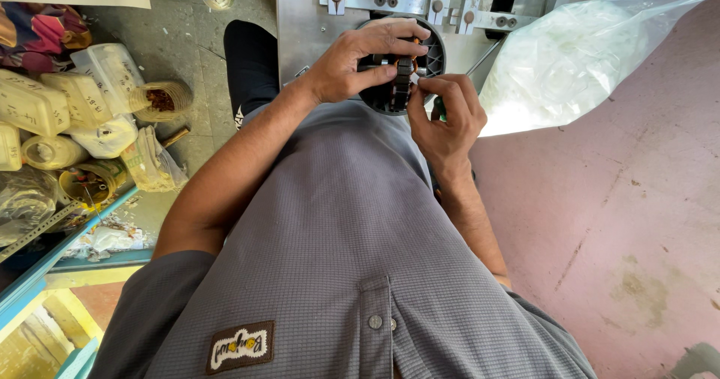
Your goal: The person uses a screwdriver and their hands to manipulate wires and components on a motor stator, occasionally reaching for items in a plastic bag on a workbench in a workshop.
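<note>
Left hand [352, 60] reaching in from 8 o'clock, wrist bent, fingers curled over the top of one black ring-shaped stator core [401, 75], thumb pressed beneath, gripping it. Right hand [446, 112] coming up from 5 o'clock, thumb and forefinger pinched tight at the core's 4 o'clock edge; held item there too small to tell. Core sitting at 12 o'clock, against one grey metal machine [307, 19]. One clear plastic bag [577, 56] of white parts at 2 o'clock. Several plastic containers [52, 101] clustered at 9 o'clock.
</note>
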